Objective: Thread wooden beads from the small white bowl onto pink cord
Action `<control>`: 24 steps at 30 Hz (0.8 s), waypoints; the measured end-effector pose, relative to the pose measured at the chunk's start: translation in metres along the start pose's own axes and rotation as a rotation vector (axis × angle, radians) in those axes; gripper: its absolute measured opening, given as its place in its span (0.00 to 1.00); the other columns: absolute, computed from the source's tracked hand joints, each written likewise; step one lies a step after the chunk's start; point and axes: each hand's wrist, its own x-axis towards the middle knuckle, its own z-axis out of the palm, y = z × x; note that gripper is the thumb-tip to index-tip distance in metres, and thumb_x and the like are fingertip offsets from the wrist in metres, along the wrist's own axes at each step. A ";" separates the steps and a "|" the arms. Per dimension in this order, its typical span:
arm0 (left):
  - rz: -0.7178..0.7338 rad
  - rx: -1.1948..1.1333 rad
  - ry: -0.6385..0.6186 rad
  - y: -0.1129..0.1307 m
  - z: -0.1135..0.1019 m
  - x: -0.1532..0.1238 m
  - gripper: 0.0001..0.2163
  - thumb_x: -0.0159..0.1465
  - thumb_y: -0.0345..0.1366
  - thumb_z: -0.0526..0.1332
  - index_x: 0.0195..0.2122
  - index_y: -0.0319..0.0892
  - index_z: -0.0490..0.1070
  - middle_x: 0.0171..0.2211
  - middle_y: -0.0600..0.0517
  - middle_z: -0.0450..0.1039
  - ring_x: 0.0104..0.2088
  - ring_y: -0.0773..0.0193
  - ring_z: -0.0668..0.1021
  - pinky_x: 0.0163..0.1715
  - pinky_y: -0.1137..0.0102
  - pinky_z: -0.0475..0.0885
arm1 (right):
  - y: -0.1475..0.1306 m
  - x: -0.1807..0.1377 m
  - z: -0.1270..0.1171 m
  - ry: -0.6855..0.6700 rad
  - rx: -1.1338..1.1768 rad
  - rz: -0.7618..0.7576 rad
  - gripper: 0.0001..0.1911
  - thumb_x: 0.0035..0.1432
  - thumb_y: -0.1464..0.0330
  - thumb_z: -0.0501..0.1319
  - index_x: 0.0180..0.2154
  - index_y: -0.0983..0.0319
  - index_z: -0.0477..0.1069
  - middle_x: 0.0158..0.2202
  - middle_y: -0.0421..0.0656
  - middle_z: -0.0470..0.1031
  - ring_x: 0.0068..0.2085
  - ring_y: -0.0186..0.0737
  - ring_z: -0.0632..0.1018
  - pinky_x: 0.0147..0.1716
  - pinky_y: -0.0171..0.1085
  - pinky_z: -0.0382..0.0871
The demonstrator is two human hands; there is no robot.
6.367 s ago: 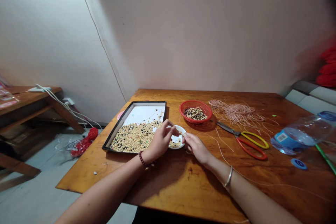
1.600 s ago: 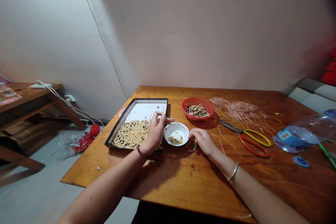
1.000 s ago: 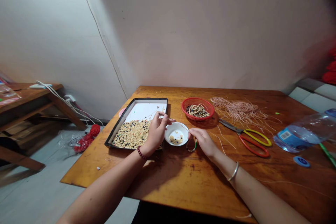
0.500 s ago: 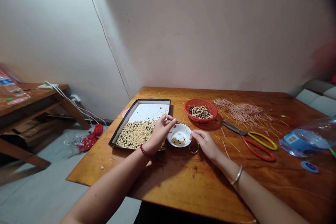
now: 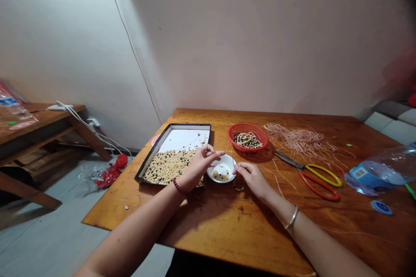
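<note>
My left hand (image 5: 199, 165) hovers at the near right corner of a black-rimmed tray (image 5: 161, 139) of pale and dark beads, fingers pinched on a thin cord (image 5: 227, 152). That cord runs across a small white dish (image 5: 226, 162) holding a few beads to my right hand (image 5: 252, 176), which pinches its other part beside the dish. A partly strung loop of beads (image 5: 240, 188) lies on the table under my right hand.
A red basket (image 5: 248, 130) of strung beads stands behind the dish. Pink cords (image 5: 300, 138) and yellow-and-red scissors (image 5: 312, 175) lie to the right. A plastic bottle (image 5: 380, 169) and blue cap (image 5: 381, 207) sit at the far right. A low wooden bench (image 5: 39, 122) stands left.
My left hand has shifted from over the tray toward the dish, closer to my right hand. The bead loop now shows less beneath my right hand. The camera view drifted slightly.
</note>
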 end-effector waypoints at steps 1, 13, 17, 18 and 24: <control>-0.008 -0.012 -0.004 0.000 0.000 0.000 0.17 0.52 0.44 0.69 0.30 0.42 0.62 0.29 0.53 0.70 0.35 0.65 0.76 0.26 0.77 0.64 | 0.000 0.000 0.000 0.000 -0.005 -0.002 0.19 0.56 0.55 0.56 0.24 0.63 0.72 0.26 0.44 0.75 0.31 0.41 0.73 0.35 0.38 0.64; -0.055 -0.042 -0.041 0.005 0.003 -0.003 0.17 0.51 0.43 0.69 0.30 0.41 0.63 0.30 0.54 0.70 0.34 0.67 0.75 0.25 0.78 0.62 | 0.004 0.002 -0.002 0.082 0.034 -0.097 0.20 0.60 0.56 0.54 0.38 0.63 0.77 0.43 0.50 0.77 0.46 0.47 0.75 0.48 0.44 0.65; -0.002 -0.001 -0.115 0.001 0.002 -0.002 0.15 0.53 0.43 0.69 0.31 0.41 0.64 0.27 0.55 0.70 0.30 0.69 0.74 0.24 0.78 0.62 | -0.006 0.000 -0.004 0.161 0.050 -0.124 0.19 0.59 0.56 0.56 0.41 0.62 0.75 0.43 0.48 0.77 0.45 0.45 0.75 0.44 0.41 0.67; 0.012 -0.005 -0.141 0.001 0.002 -0.002 0.15 0.53 0.43 0.68 0.32 0.41 0.64 0.27 0.55 0.70 0.29 0.69 0.74 0.24 0.77 0.63 | -0.008 -0.001 -0.004 0.169 0.056 -0.127 0.18 0.58 0.56 0.57 0.41 0.62 0.75 0.42 0.48 0.77 0.44 0.45 0.75 0.43 0.41 0.67; 0.032 -0.017 -0.192 0.000 0.005 -0.002 0.17 0.52 0.44 0.69 0.32 0.41 0.64 0.30 0.51 0.73 0.31 0.66 0.76 0.29 0.74 0.69 | -0.012 -0.003 -0.004 0.154 0.056 -0.119 0.16 0.56 0.56 0.59 0.33 0.62 0.73 0.34 0.47 0.76 0.35 0.42 0.74 0.36 0.38 0.67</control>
